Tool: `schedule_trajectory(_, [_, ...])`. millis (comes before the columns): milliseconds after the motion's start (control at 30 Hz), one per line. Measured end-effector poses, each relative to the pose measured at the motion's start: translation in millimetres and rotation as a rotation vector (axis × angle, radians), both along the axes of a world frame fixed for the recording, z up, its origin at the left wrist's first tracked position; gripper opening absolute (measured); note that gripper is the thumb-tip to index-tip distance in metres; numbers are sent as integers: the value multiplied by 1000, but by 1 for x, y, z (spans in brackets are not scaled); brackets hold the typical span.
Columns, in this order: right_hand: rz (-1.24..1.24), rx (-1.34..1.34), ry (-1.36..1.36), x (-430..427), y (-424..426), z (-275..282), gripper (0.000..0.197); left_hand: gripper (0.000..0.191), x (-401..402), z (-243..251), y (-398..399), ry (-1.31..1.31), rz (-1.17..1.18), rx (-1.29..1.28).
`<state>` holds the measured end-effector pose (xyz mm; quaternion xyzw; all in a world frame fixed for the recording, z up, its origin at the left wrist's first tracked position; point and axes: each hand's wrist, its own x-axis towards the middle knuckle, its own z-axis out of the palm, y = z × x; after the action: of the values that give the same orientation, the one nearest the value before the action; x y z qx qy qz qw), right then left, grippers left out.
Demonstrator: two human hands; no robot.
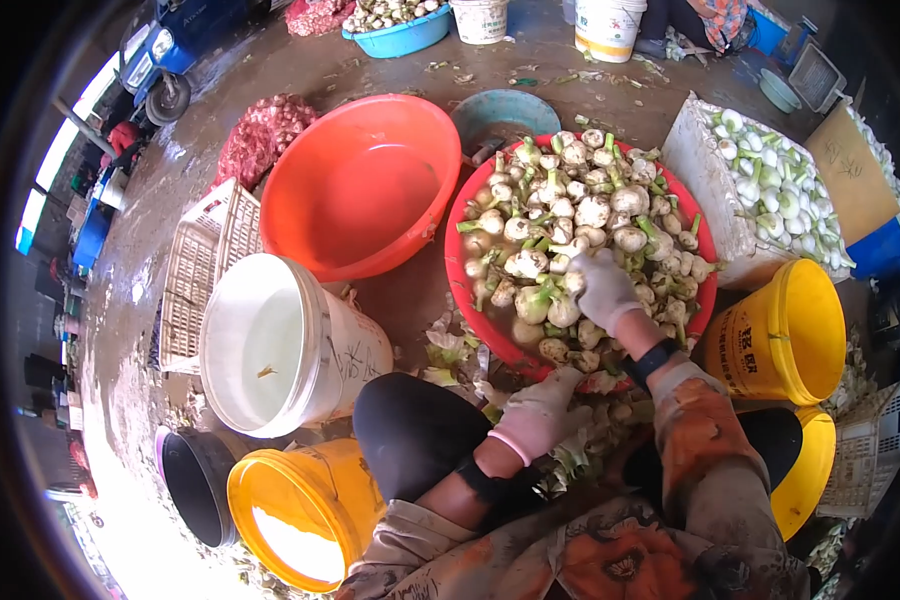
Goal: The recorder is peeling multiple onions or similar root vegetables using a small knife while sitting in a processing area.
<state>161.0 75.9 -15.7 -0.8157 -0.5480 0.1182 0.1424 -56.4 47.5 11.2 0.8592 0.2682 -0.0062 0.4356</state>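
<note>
A red plastic basin [456,281] in front of me is heaped with soil-stained garlic bulbs [591,211], their green stalks cut short, in murky water. My right hand [607,291], in a pale glove, reaches over the basin's near half and touches the bulbs. Its fingertips are partly hidden among them, so a grip cannot be made out. By the near rim is my left hand [544,416], gloved too, above my lap; its fingers point away from me and their undersides are hidden. Stripped leaves and peel [570,457] lie below it.
An orange-red basin [360,202] and a white bucket of water [259,352] stand left. A foam box [709,195] of cleaned bulbs and a yellow bucket [814,330] stand right. Behind are a teal basin [506,105] and a red mesh sack [262,139]. Another person [690,26] sits farther back.
</note>
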Motion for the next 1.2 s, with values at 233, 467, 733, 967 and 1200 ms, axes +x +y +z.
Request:
schedule_trajectory(233, [-230, 177, 53, 18, -71, -4, 38, 54, 27, 10, 2, -39, 141, -66])
schedule_trajectory(467, [85, 22, -219, 7, -19, -46, 19, 47, 15, 5, 3, -110, 118, -21])
schedule_trajectory(733, [-109, 335, 881, 11, -62, -31, 27, 67, 15, 9, 21, -184, 312, -113])
schedule_trajectory(967, [-148, 513, 1095, -37, -123, 62, 19, 80, 29, 22, 5, -510, 247, -171])
schedule_trajectory(1200, [-126, 607, 822, -56, -117, 85, 14, 78, 23, 46, -10, -475, 323, 101])
